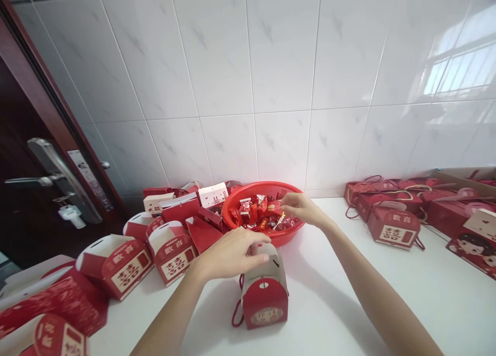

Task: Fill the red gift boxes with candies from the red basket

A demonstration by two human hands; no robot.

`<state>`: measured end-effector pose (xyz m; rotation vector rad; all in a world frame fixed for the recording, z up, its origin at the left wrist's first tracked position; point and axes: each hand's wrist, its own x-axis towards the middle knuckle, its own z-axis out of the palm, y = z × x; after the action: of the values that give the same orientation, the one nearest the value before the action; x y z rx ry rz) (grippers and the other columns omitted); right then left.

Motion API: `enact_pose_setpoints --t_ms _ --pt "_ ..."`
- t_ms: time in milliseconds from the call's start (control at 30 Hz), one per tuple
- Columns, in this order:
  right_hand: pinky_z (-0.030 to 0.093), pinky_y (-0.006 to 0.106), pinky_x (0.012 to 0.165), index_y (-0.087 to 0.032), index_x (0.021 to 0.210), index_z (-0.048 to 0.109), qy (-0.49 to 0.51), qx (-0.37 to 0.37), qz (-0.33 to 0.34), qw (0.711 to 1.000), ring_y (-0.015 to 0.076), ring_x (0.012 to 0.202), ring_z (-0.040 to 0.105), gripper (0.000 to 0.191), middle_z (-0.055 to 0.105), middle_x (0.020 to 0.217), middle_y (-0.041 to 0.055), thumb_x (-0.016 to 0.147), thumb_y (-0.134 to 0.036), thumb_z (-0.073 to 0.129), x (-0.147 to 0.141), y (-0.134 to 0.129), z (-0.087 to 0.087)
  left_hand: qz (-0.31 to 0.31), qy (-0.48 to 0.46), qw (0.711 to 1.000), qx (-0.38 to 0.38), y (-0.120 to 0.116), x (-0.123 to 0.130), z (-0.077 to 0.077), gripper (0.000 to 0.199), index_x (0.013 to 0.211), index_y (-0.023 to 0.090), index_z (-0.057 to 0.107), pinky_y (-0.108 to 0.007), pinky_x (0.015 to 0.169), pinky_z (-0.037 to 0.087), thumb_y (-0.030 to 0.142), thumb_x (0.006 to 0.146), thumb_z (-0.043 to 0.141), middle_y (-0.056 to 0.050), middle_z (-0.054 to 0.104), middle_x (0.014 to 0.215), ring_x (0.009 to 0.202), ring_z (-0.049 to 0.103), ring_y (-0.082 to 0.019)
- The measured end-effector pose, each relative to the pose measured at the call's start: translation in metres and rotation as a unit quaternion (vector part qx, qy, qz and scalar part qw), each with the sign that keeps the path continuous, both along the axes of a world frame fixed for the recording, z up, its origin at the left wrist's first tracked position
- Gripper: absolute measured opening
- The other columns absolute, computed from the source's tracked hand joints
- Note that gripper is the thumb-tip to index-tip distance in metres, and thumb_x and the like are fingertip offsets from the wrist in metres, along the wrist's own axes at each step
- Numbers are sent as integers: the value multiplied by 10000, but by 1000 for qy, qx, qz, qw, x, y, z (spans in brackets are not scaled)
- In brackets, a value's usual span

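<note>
In front of me stands a red gift box (267, 307) with its top open, a pale inside and a dark red cord handle hanging at its left. My left hand (236, 252) hovers at the box's upper left edge, thumb and fingers apart. Behind the box, a red plastic basket (279, 237) holds many wrapped candies (261, 209), mostly red. My right hand (304, 209) reaches over the basket's right rim, fingers apart and bent down at the candies. No candy shows clearly in its grasp.
Open red boxes (176, 260) stand at the left, with more boxes (182, 206) piled behind. Closed boxes with cord handles (393, 227) are grouped at the right, beside a cardboard carton (465, 174). A tiled wall (282, 149) backs the white table (325, 304); a dark door (34, 190) is at left.
</note>
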<state>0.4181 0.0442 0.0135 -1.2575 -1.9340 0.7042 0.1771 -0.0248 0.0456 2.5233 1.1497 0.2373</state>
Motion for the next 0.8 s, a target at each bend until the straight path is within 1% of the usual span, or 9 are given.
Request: enact_pose_setpoints --t_ms 100,233,300,367,500,600,667,733,800 --pt "470 246 662 -184 909 622 -168 -60 -15 984 155 770 632 96 678 851 29 876 -244 556 -14 27 -11 19 -77 997 3 11 -1 -6 360 1174 228 709 -288 785 501 385 905 531 -33 744 955 866 667 -200" --pt "484 282 666 -203 772 681 -271 -130 23 954 214 797 657 78 693 796 27 738 -259 724 -28 41 -20 52 -128 990 38 36 -3 -15 348 1112 208 736 -298 878 506 363 925 487 -59 736 1134 1019 663 -216" --pt "504 324 696 -214 821 711 -303 -150 12 941 262 854 672 143 711 871 55 713 -302 745 -31 41 -20 50 -89 995 23 54 2 -18 359 1122 206 739 -293 881 503 343 922 474 -55 741 1148 1017 671 -217" --pt "517 384 771 -222 961 726 -331 -164 -8 929 324 989 665 270 713 1022 102 715 -331 738 -32 40 -19 23 12 999 -24 76 12 -20 367 1141 216 740 -298 875 502 331 903 486 -47 756 1129 985 686 -223" --pt "508 459 880 -241 1143 699 -367 -196 -27 909 374 1159 612 444 672 1211 143 710 -334 734 -33 39 -16 -11 211 970 -117 119 38 -30 433 1225 295 704 -327 963 482 372 815 590 -20 705 1280 1143 652 -269" --pt "516 454 898 -271 1237 660 -370 -202 -30 906 376 1268 549 527 615 1335 140 722 -356 734 -33 40 -17 10 244 962 -122 139 50 -44 757 1410 304 551 -398 999 480 378 676 717 -78 585 1443 1258 582 -347" --pt "510 463 925 -261 1294 627 -369 -197 -29 908 387 1354 465 583 576 1393 146 729 -355 735 -33 41 -18 17 252 960 -121 145 53 -53 942 1504 304 417 -433 1051 447 376 628 754 -106 418 1573 1358 485 -374" --pt "502 468 946 -245 1314 615 -369 -196 -19 908 387 1358 460 595 578 1393 148 733 -307 729 -32 42 -19 13 256 959 -123 148 53 -61 982 1537 308 346 -452 1099 404 381 645 749 -107 268 1644 1426 394 -376" --pt "505 468 936 -237 1303 623 -369 -196 -9 908 388 1310 509 575 594 1370 153 737 -259 715 -32 44 -21 6 259 958 -125 148 53 -65 916 1526 310 365 -473 1111 386 375 686 725 -112 243 1653 1436 372 -381"
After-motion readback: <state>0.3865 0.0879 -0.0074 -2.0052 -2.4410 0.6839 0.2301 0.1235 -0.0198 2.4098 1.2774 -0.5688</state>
